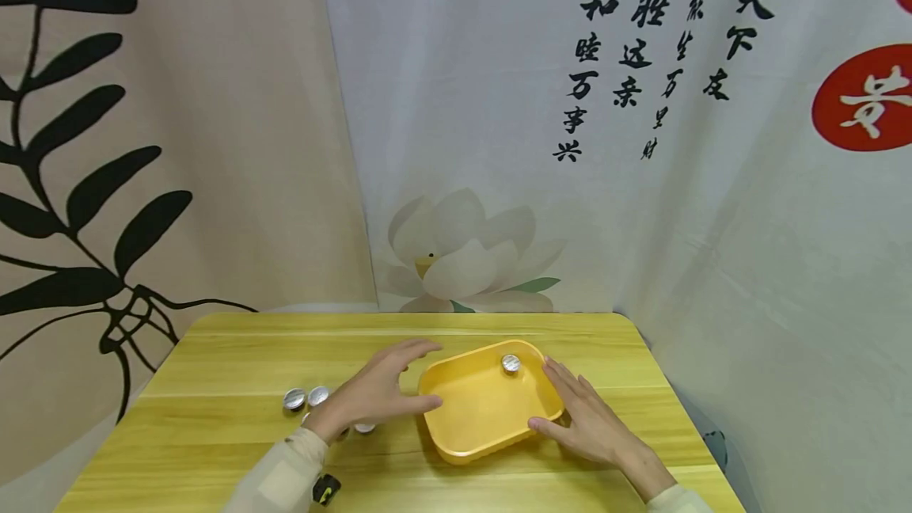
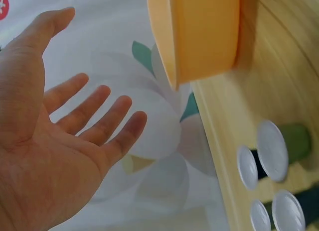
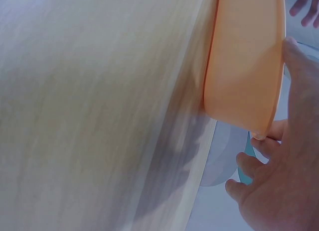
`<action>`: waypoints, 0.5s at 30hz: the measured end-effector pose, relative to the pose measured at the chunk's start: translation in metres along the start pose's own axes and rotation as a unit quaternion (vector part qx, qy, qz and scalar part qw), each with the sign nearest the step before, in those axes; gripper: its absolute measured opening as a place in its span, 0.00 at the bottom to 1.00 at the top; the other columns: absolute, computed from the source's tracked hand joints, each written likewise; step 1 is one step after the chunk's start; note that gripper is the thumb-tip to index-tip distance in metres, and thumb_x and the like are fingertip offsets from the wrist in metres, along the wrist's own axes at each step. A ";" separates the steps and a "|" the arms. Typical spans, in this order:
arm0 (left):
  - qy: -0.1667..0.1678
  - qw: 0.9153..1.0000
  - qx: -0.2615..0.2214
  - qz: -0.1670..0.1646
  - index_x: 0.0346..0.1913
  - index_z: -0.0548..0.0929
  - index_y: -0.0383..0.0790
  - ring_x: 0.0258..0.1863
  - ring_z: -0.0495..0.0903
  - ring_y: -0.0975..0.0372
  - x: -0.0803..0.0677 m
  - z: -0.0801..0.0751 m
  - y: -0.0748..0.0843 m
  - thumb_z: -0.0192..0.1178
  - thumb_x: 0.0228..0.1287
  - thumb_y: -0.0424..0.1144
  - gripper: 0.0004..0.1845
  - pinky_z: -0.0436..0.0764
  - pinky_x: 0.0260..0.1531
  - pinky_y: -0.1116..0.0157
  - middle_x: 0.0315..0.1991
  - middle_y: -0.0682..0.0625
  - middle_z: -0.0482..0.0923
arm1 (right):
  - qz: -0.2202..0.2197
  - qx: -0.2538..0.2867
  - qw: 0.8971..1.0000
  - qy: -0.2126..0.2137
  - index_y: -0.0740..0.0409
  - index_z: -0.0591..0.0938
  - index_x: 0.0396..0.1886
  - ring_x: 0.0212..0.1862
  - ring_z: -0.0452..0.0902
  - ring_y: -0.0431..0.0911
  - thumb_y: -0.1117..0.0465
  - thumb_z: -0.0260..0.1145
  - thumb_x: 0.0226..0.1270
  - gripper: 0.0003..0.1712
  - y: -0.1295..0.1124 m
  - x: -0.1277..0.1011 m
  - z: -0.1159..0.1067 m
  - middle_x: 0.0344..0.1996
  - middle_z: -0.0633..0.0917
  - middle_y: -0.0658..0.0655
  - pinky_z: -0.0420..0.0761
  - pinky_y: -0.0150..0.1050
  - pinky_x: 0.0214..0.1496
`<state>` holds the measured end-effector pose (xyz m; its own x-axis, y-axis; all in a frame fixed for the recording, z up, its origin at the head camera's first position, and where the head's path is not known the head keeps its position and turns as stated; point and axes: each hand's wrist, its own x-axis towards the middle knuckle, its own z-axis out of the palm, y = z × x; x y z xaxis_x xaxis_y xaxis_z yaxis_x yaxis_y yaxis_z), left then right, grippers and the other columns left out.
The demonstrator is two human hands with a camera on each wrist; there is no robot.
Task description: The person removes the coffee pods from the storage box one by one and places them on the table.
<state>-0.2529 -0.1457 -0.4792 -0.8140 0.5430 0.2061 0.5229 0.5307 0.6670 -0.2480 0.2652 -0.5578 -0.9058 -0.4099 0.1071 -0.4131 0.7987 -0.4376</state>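
A yellow plastic tray (image 1: 479, 418) lies in the middle of the wooden table (image 1: 235, 362). One small silver-capped jar (image 1: 511, 363) stands in its far corner. My left hand (image 1: 399, 382) hovers at the tray's left rim, fingers spread and straight, thumb close to the rim. In the left wrist view the palm (image 2: 65, 141) is empty, apart from the tray (image 2: 204, 37). My right hand (image 1: 570, 406) lies flat along the tray's right side, thumb at the near corner. The right wrist view shows that thumb (image 3: 299, 81) against the tray's wall (image 3: 244, 61).
Several more silver-capped jars (image 1: 294, 399) stand on the table left of my left hand, and their caps (image 2: 271, 151) appear in the left wrist view. Printed cloth hangs behind the table and to its right. The table's right edge is close to my right hand.
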 end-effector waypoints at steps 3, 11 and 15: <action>-0.017 1.000 0.000 -0.007 0.83 0.75 0.50 0.78 0.79 0.43 0.010 0.004 0.004 0.77 0.72 0.59 0.42 0.83 0.73 0.35 0.84 0.43 0.74 | -0.001 0.002 1.000 0.000 0.59 0.58 0.93 0.92 0.58 0.63 0.26 0.67 0.79 0.61 0.000 0.000 0.000 0.93 0.60 0.61 0.57 0.75 0.90; -0.043 0.999 -0.003 0.007 0.82 0.77 0.50 0.76 0.82 0.47 0.038 0.022 0.008 0.76 0.71 0.60 0.41 0.85 0.72 0.39 0.82 0.46 0.76 | 0.006 0.006 1.000 -0.002 0.58 0.58 0.93 0.92 0.57 0.63 0.26 0.68 0.78 0.62 -0.001 0.000 0.000 0.93 0.59 0.60 0.56 0.74 0.91; -0.053 0.999 0.002 0.002 0.82 0.77 0.51 0.74 0.83 0.49 0.051 0.033 0.009 0.76 0.71 0.58 0.41 0.85 0.72 0.42 0.81 0.47 0.77 | 0.011 0.008 1.000 -0.007 0.57 0.57 0.94 0.92 0.57 0.63 0.25 0.67 0.78 0.62 -0.001 0.000 0.000 0.93 0.58 0.60 0.56 0.75 0.91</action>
<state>-0.2808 -0.0916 -0.4862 -0.7806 0.6110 0.1319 0.5276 0.5309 0.6632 -0.2479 0.2645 -0.5576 -0.9135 -0.3980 0.0846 -0.3909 0.8008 -0.4537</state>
